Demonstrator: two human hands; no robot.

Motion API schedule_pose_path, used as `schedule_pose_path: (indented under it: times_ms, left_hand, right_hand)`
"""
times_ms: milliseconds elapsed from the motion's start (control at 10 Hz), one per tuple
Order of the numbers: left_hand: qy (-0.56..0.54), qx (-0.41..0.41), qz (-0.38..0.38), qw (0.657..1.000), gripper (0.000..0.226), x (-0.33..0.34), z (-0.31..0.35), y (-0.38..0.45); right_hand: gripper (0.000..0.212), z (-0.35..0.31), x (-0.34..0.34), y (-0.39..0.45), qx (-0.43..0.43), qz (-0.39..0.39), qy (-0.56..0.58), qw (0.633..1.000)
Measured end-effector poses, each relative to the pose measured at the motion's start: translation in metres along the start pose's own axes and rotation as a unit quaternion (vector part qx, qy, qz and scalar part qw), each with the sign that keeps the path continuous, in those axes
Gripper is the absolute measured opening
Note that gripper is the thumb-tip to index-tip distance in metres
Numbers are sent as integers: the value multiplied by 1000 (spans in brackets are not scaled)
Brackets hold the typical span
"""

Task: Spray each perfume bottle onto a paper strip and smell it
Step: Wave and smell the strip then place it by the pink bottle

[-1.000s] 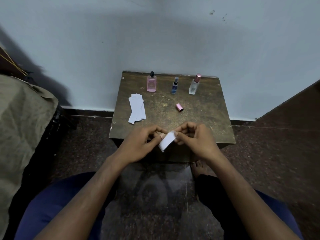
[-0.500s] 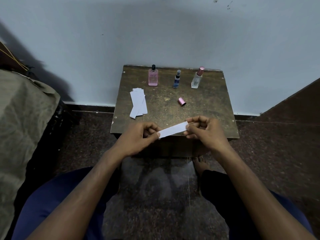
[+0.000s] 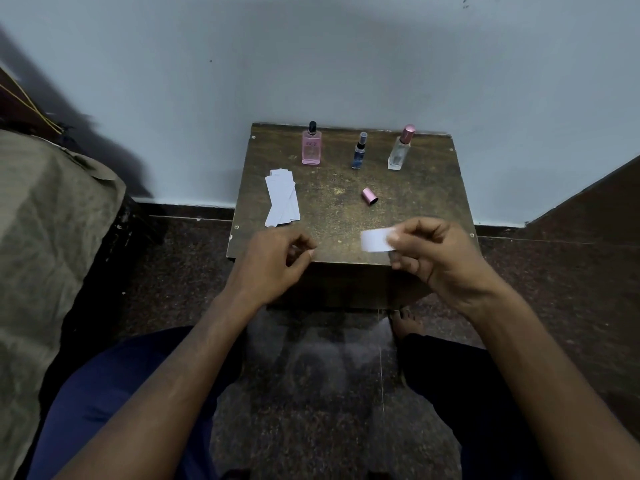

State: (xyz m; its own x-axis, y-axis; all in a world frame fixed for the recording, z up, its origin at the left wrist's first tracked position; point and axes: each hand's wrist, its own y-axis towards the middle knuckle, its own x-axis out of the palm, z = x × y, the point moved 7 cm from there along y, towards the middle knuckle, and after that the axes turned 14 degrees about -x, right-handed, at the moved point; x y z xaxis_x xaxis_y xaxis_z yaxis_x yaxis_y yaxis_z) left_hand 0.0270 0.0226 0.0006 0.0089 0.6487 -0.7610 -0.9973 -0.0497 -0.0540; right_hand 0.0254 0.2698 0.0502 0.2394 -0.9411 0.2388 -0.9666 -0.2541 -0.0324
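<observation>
Three perfume bottles stand along the back of a small wooden table: a pink bottle with a black cap, a small blue bottle, and a clear bottle with a pink top. A loose pink cap lies on its side mid-table. My right hand pinches a white paper strip over the table's front right edge. Over the front left edge my left hand hovers with loosely curled fingers, holding nothing.
A stack of white paper strips lies on the table's left side. A cloth-covered object stands at the left. A dark wooden panel rises at the right. A bare foot rests on the stone floor beneath the table.
My left hand has let go of the strip and drifted left. My right hand has carried the strip to the right, over the table edge.
</observation>
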Motion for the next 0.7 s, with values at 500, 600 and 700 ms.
schedule_pose_path:
  times_ms: [500,600,700]
  left_hand:
    - [297,116,-97,943,101,63,-5,-25]
    - [320,106,-101,936,105,65,-7,-29]
    - [334,88,-97,934,107,63,-10,-29]
  right_hand:
    - [19,2,20,-27,101,-175,261,944]
    - [18,23,15,-23,166,-132,164,963]
    - [17,44,-19,-18,173,-126,-422,881]
